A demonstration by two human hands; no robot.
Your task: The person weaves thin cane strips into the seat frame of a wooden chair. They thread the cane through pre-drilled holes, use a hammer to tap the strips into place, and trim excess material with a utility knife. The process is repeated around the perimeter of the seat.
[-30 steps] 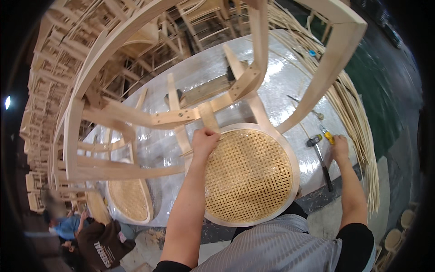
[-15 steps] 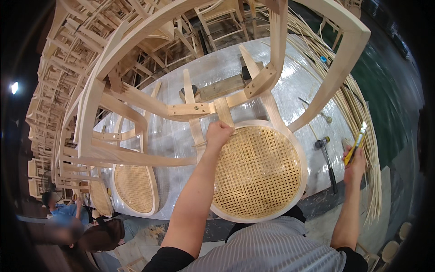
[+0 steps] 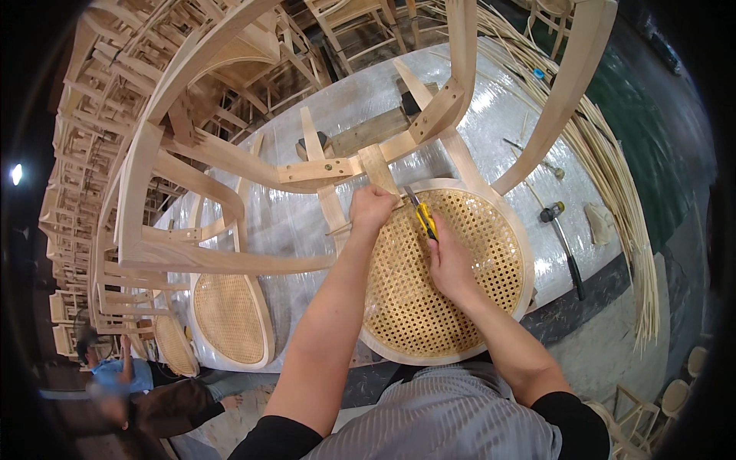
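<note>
A wooden chair frame lies on its back on the wrapped table, its round cane panel (image 3: 460, 307) facing up within a pale wooden rim. My left hand (image 3: 373, 207) is closed at the panel's upper left edge, by the wooden slat (image 3: 376, 169). It pinches a thin cane strip (image 3: 338, 230), whose end pokes out left of the wrist; the fingertips are partly hidden. In my right hand (image 3: 452, 264) is a yellow utility knife (image 3: 425, 220), held over the cane. Its blade points up and left, close to my left fingers.
Right of the panel lie a mallet (image 3: 563, 249), a pale scrap (image 3: 599, 223) and a bundle of long cane strips (image 3: 625, 207). Chair legs (image 3: 560, 100) arch above the table. A second cane-backed chair (image 3: 230, 318) stands left; beyond it, a person in blue (image 3: 126, 373).
My right hand has swung in from beside the cane bundle, bringing the utility knife over the panel near my left hand. The left hand stays closed at the rim.
</note>
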